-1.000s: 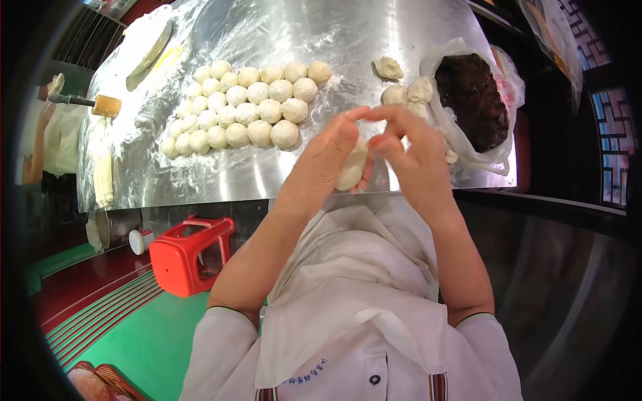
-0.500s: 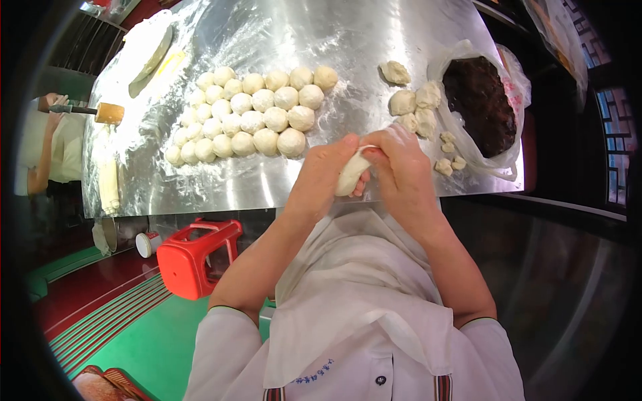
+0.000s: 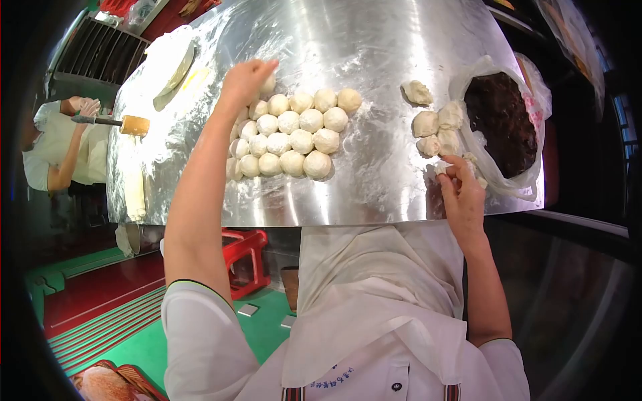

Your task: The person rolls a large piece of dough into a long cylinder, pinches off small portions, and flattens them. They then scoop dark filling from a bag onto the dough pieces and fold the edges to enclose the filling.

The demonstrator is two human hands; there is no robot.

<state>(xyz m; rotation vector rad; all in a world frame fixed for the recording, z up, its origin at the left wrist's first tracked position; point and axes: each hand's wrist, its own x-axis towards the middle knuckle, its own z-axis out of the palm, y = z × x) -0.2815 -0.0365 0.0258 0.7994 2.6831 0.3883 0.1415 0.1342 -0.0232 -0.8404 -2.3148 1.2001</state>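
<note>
My left hand [image 3: 245, 81] is at the back left of the grouped dough balls [image 3: 292, 160], its fingers closed round a pale dough ball [image 3: 268, 84] that shows partly under them. On the right, near the table's front edge, my right hand [image 3: 463, 194] pinches a small dough piece [image 3: 440, 168] between thumb and fingertips. Rough dough lumps [image 3: 425, 123] lie just behind that hand. Beside them stands an open plastic bag of dark filling [image 3: 500, 123]. My left hand and forearm hide some of the balls.
The floured metal table [image 3: 374, 194] also bears a long dough strip [image 3: 134, 190] and a large pale mass [image 3: 167, 63] at the left. Another person's hand [image 3: 85, 108] is near a wooden-headed tool [image 3: 134, 125]. A red stool [image 3: 247, 260] stands below the table.
My hands have parted from the dough they held together. The left has reached to the back left with a ball; the right has moved right to the small pieces. The view has shifted.
</note>
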